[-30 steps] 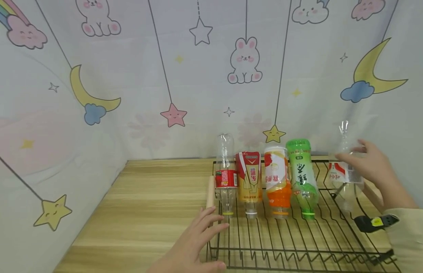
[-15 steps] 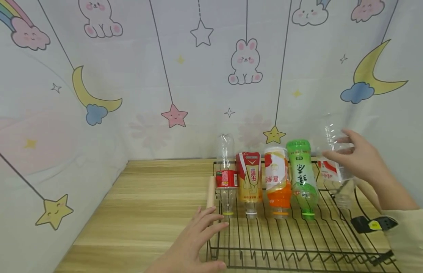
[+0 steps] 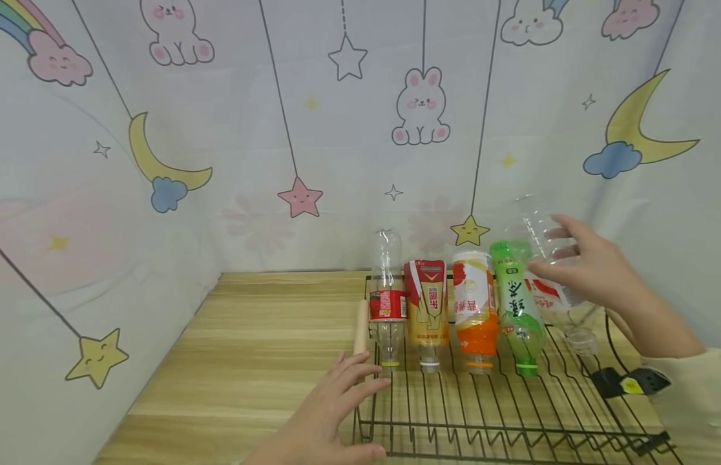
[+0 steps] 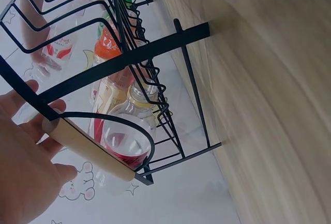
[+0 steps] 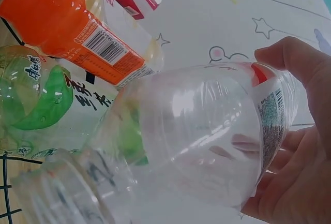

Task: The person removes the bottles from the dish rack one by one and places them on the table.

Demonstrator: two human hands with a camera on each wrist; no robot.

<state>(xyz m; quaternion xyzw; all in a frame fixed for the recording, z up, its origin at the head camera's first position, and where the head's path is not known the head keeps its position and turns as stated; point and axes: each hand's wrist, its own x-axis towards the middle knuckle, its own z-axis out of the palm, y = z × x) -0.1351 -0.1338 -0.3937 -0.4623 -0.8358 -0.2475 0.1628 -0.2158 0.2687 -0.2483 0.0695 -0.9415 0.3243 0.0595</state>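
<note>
My right hand [image 3: 593,261] grips an upside-down clear plastic bottle [image 5: 196,131] with a red and white label. The bottle tilts, its neck [image 3: 581,341] down over the right part of a black wire rack [image 3: 453,426]. Beside it in the rack stands a green tea bottle [image 3: 519,303], also mouth-down. At the rack's left end, my left hand [image 3: 328,413] has its fingers spread against the frame. In the left wrist view those fingers [image 4: 44,113] lie by the wooden handle [image 4: 90,149], with the thumb just below it.
In the rack, left of the green bottle, stand an orange and white bottle [image 3: 473,310], a red and yellow bottle [image 3: 427,303] and a clear bottle with a red label [image 3: 387,303], all inverted. A wooden tabletop [image 3: 244,349] lies left; a patterned cloth [image 3: 337,142] hangs behind.
My right hand has moved left with the clear bottle, which now leans more, its base toward the green tea bottle. The left hand stays at the rack's end.
</note>
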